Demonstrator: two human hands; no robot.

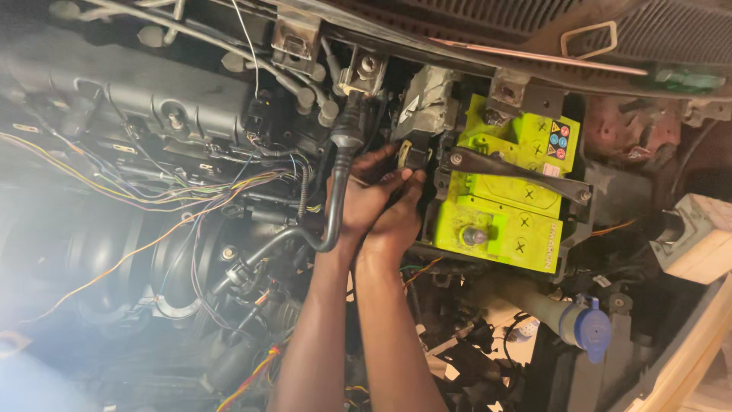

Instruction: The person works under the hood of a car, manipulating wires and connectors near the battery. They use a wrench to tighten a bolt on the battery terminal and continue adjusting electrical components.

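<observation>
Hands come first: both of yours are up inside the engine space of a car, close together, in the middle of the view. Your left hand (364,200) sits on the left side, with its fingers curled around a small black plug (415,155). Your right hand (396,221) is pressed up against the left one, and its fingers reach up to the same plug and pinch it from below. So both hands are grasping the plug, and they touch each other.

The plug sits just beside the left edge of a bright yellow-green battery (503,191). A dark metal bar (518,174) lies across the top of the battery, slanting down to the right, with a bolt at each end. A round grey post (473,236) sticks up near the lower left part of the battery.

A thick black hose (335,198) runs down right in front of your left wrist, then bends to the left. It is touching or almost touching your arm; you cannot tell which.

Off to the left there is a big black engine cover (152,99), and a bundle of thin coloured wires (175,198) spreads across it, yellow, orange, purple and blue. Low on the right there is a blue cap (593,329) on a pale tank. A light wooden block (698,240) rests at the far right edge.
</observation>
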